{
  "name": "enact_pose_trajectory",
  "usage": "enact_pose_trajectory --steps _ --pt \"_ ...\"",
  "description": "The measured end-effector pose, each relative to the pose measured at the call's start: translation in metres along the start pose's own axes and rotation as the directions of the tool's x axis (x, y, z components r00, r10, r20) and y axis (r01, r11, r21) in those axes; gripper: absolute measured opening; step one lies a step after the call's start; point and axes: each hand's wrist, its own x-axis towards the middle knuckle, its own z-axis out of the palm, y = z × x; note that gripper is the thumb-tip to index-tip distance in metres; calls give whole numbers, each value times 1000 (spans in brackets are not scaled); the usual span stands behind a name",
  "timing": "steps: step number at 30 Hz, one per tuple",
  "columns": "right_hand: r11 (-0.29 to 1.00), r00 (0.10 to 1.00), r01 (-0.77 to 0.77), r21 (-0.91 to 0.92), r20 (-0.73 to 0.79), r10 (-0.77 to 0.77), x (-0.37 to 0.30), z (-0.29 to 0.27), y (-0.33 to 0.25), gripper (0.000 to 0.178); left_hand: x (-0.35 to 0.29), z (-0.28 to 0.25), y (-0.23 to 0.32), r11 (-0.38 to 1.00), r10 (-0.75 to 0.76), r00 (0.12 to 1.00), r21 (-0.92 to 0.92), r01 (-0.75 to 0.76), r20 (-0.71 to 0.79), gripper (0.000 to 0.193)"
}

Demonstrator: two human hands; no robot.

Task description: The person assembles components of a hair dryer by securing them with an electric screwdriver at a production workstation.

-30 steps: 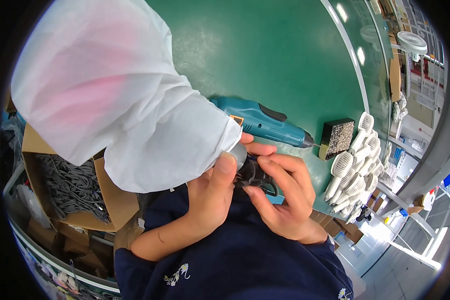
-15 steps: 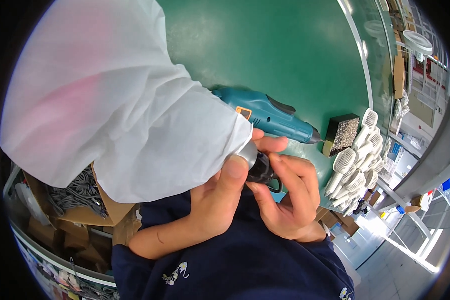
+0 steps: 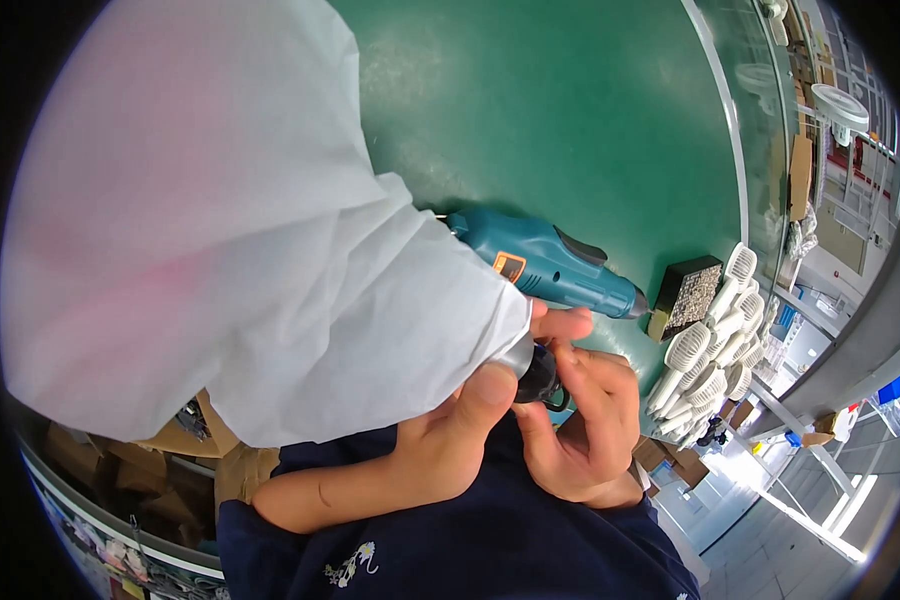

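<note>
A large white fabric bag, with a faint pink tint showing through, spreads across the left side. From its narrow mouth sticks out a silver collar ending in a black cap with a small loop. My left hand is closed around the silver collar at the bag's mouth, its thumb on the near side. My right hand pinches the black cap between thumb and fingers. What the bag covers is hidden. Just beyond my hands lies a teal electric screwdriver, touched by neither hand.
Near the screwdriver's tip stands a black block of small screws. Several white vented brush-like parts are piled to its right on the green table. An open cardboard box sits below the bag at the left.
The whole view has shifted, so the table things and my hands appear slightly lower. The bag covers more of the cardboard box. Both hands keep their hold on the collar and cap.
</note>
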Motion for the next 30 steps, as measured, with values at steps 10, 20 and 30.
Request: enact_pose_trajectory --steps 10,20,30 --pt "1000 1000 14 28 11 -15 0 -2 4 46 3 -1 -3 1000 14 1000 7 -14 25 59" --pt "999 1000 22 24 -23 -22 -3 3 5 46 3 -2 -2 1000 -2 1000 2 2 5 59" --pt "999 1000 5 -48 29 -3 3 0 0 45 2 2 -5 998 58 998 15 -58 15 56"
